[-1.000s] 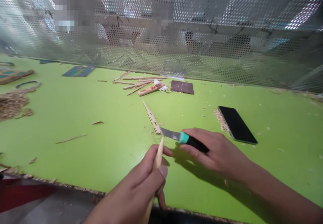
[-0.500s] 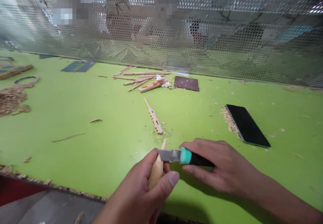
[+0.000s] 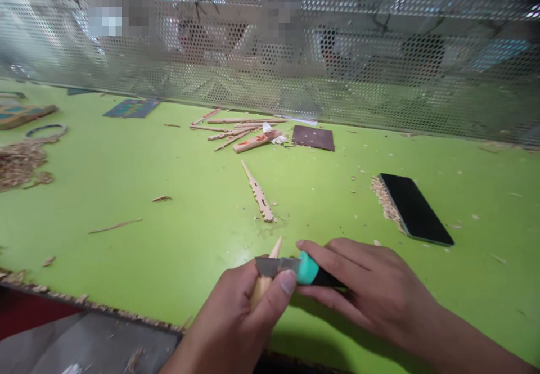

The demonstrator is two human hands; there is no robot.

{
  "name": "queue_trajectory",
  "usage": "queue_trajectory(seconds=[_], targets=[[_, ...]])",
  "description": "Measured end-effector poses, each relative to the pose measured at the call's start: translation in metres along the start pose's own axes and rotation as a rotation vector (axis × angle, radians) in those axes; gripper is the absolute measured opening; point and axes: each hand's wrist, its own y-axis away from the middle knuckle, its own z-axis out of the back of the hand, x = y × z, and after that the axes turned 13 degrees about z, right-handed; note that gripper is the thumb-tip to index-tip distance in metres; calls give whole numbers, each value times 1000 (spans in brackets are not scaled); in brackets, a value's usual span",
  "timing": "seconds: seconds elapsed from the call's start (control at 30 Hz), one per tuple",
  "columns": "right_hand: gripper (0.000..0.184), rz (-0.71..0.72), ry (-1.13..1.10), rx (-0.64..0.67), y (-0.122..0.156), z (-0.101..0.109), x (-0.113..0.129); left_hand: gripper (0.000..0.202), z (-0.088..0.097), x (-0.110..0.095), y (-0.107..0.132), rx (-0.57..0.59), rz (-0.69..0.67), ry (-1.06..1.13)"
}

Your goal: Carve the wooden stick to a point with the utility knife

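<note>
Wrapped in my left hand [image 3: 240, 306] is a pale wooden stick [image 3: 260, 291] with a tapered tip pointing away from me; its lower part is hidden by my fingers. My right hand [image 3: 371, 284] is closed on the black and teal handle of a utility knife [image 3: 310, 268]. The knife's blade lies crosswise over the stick, just below the tip, and my left thumb sits against the blade's near side. Beyond the hands, a notched carved wooden piece [image 3: 258, 191] lies flat on the green table [image 3: 202, 194].
A black phone [image 3: 417, 208] lies at the right beside wood shavings. Several carved sticks [image 3: 236, 132] and a dark sandpaper sheet [image 3: 313, 137] are at the back, before a perforated metal screen [image 3: 270, 76]. A shavings pile [image 3: 19, 166] and tape ring [image 3: 45, 132] are at left.
The knife blade has shifted slightly toward me along the stick, and my left thumb has come up against it. A small pale chip now shows beyond my right hand.
</note>
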Motion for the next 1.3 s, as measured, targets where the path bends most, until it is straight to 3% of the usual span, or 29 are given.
queue_trajectory(seconds=[0.23, 0.47, 0.7, 0.9, 1.0, 1.3], targets=[[40, -69, 9, -58, 1, 2, -7, 45, 3, 8, -4, 47, -53, -22], [43, 26, -131, 6, -1, 0, -9, 32, 4, 12, -4, 137, 16, -43], [40, 44, 15, -1, -2, 1, 0, 36, 5, 10, -5, 168, 14, -44], [40, -60, 112, -30, 0, 3, 4, 50, 2, 13, -6, 69, 4, -72], [40, -79, 168, -90, 1, 5, 0, 54, 3, 14, -5, 112, 12, -52], [45, 19, -55, 11, -5, 6, -2, 41, 4, 8, -4, 93, -1, -104]])
